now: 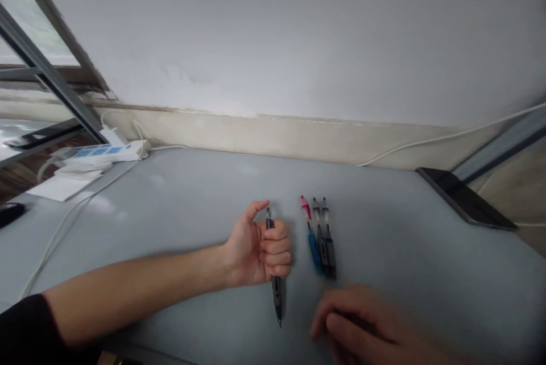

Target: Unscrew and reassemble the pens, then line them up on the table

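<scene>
My left hand (pixel 260 248) is closed, palm up, with its fingers wrapped round a black pen (pixel 277 297). The pen's tip points toward me, and its clicker end shows beside my raised thumb. To the right of that hand, three pens lie side by side on the table: one with a red clip and a blue grip (pixel 314 251), and two black ones, the middle pen (pixel 323 248) and the right pen (pixel 329 245). My right hand (pixel 358 319), blurred, is below these pens. Its fingers are loosely curled, thumb and index slightly apart, with nothing visible between them.
The grey table (pixel 384 217) meets a wall at the back. On the left are a white power strip (pixel 115 150) with a plug, white papers (pixel 68 183), a trailing cable (pixel 77 206) and a dark object (pixel 11 214). A black tablet-like slab (pixel 464 200) lies at right.
</scene>
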`<state>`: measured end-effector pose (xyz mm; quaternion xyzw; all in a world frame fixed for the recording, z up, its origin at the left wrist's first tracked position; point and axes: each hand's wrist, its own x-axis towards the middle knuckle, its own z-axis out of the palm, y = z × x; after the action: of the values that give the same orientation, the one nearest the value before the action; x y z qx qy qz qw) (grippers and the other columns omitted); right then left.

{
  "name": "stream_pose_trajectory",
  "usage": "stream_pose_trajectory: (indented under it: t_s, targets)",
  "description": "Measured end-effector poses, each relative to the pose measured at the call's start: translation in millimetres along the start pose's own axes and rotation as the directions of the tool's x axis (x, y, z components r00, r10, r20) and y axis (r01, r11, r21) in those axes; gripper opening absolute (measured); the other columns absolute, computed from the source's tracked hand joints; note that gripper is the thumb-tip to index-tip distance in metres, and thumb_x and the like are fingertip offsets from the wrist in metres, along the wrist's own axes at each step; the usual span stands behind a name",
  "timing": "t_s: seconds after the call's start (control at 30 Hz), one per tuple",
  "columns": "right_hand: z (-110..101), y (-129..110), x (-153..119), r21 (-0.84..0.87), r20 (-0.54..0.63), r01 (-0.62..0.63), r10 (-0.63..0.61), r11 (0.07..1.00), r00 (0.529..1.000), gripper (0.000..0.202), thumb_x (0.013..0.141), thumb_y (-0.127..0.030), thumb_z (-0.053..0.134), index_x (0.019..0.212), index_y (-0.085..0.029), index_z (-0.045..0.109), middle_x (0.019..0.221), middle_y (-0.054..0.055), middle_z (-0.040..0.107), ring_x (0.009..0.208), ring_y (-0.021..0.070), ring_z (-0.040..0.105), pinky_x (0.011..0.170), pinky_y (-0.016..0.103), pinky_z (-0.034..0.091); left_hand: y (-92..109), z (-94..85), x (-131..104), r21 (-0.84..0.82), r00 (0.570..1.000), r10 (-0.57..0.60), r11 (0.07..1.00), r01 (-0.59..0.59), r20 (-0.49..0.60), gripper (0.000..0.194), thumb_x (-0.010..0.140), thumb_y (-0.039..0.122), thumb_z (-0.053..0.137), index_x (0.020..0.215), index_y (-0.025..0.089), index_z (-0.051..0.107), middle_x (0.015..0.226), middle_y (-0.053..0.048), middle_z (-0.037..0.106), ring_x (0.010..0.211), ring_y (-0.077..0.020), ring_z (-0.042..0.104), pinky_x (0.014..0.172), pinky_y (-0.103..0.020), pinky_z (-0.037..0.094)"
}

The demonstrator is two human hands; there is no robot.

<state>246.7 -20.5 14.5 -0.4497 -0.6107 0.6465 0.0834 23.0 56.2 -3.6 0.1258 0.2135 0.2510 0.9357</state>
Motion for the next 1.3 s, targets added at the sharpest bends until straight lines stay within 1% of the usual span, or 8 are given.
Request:
stream_pose_trajectory:
  t_s: [0.13,0.27,0.4,0.5,0.67,0.8,1.0,1.3]
  targets:
    - [0.0,4.5,2.3,0.016,-0.001,-0.001,0.001,1.0,1.0,0.075,0.082,-0.09,0.046,0.094,-0.021,0.072,0.069,-0.001,0.057,0.064,0.018,0.051,0.063,0.029,0.04,-0.1,0.7,0.0,-0.002,1.0,-0.003,1.0,0.003,-0.002,0.058,0.096,0.06,0.017,0.054,0.023,0.029,0.044,0.007,0.02,0.044,-0.0106,0.008,0.044,-0.025,0.019]
    - [0.4,4.1,3.1,0.014,-0.007,0.005,-0.005,1.0,1.0,0.075,0.082,-0.09,0.046,0.095,-0.021,0.073,0.069,0.0,0.058,0.063,0.0177,0.051,0.062,0.029,0.041,-0.2,1.2,-0.7,-0.003,1.0,-0.009,1.0,0.009,-0.006,0.056,0.097,0.055,0.018,0.053,0.023,0.029,0.044,0.008,0.018,0.044,-0.0106,0.007,0.044,-0.025,0.018]
    - [-0.1,-0.9,3.0,-0.015,-0.043,0.031,-0.032,0.999,0.999,0.063,0.088,-0.081,0.051,0.095,-0.023,0.075,0.067,0.0,0.062,0.061,0.0179,0.055,0.06,0.028,0.046,0.1,1.2,-0.4,-0.005,1.0,-0.015,1.0,0.015,-0.016,0.053,0.097,0.052,0.02,0.053,0.023,0.028,0.044,0.008,0.016,0.043,-0.0104,0.005,0.043,-0.025,0.015]
    - [-1.4,-7.4,4.9,-0.046,-0.066,0.046,-0.049,0.998,0.997,0.052,0.091,-0.073,0.057,0.098,-0.025,0.076,0.068,0.0,0.065,0.061,0.0185,0.06,0.058,0.027,0.05,0.6,1.1,0.2,-0.004,1.0,-0.011,1.0,0.011,-0.025,0.053,0.096,0.053,0.02,0.053,0.023,0.027,0.043,0.008,0.016,0.043,-0.0103,0.006,0.043,-0.025,0.015]
    - [-1.7,-10.9,6.7,-0.058,-0.086,0.044,-0.049,0.997,0.995,0.048,0.091,-0.069,0.059,0.101,-0.026,0.075,0.069,0.0,0.066,0.062,0.0186,0.06,0.059,0.027,0.051,0.5,2.4,-0.3,-0.007,0.999,-0.009,1.0,0.009,-0.033,0.056,0.097,0.058,0.017,0.054,0.023,0.027,0.044,0.008,0.018,0.043,-0.0104,0.008,0.043,-0.024,0.018]
    - [0.3,-4.3,3.5,-0.039,-0.076,0.023,-0.026,0.999,0.997,0.052,0.089,-0.073,0.057,0.096,-0.026,0.075,0.068,0.0,0.063,0.061,0.0188,0.057,0.059,0.028,0.048,0.4,3.2,-0.3,-0.009,0.999,-0.017,1.0,0.017,-0.033,0.058,0.097,0.061,0.016,0.055,0.023,0.026,0.044,0.007,0.019,0.043,-0.0103,0.009,0.043,-0.024,0.02]
    - [1.0,1.7,0.7,-0.016,-0.023,-0.005,0.004,1.0,1.0,0.068,0.084,-0.085,0.047,0.094,-0.022,0.072,0.07,0.0,0.058,0.064,0.0185,0.051,0.063,0.03,0.041,1.1,2.0,-0.6,-0.017,0.999,-0.024,1.0,0.024,-0.035,0.053,0.096,0.059,0.023,0.056,0.024,0.024,0.044,0.007,0.018,0.043,-0.0104,0.009,0.043,-0.024,0.021]
    - [2.1,-3.0,3.5,-0.027,-0.019,-0.02,0.019,0.999,1.0,0.072,0.082,-0.088,0.047,0.093,-0.021,0.071,0.07,0.0,0.057,0.063,0.0182,0.051,0.062,0.03,0.04,0.8,1.5,-1.1,-0.02,0.999,-0.023,1.0,0.022,-0.038,0.045,0.089,0.051,0.03,0.053,0.024,0.025,0.043,0.007,0.017,0.042,-0.0099,0.007,0.042,-0.024,0.017]
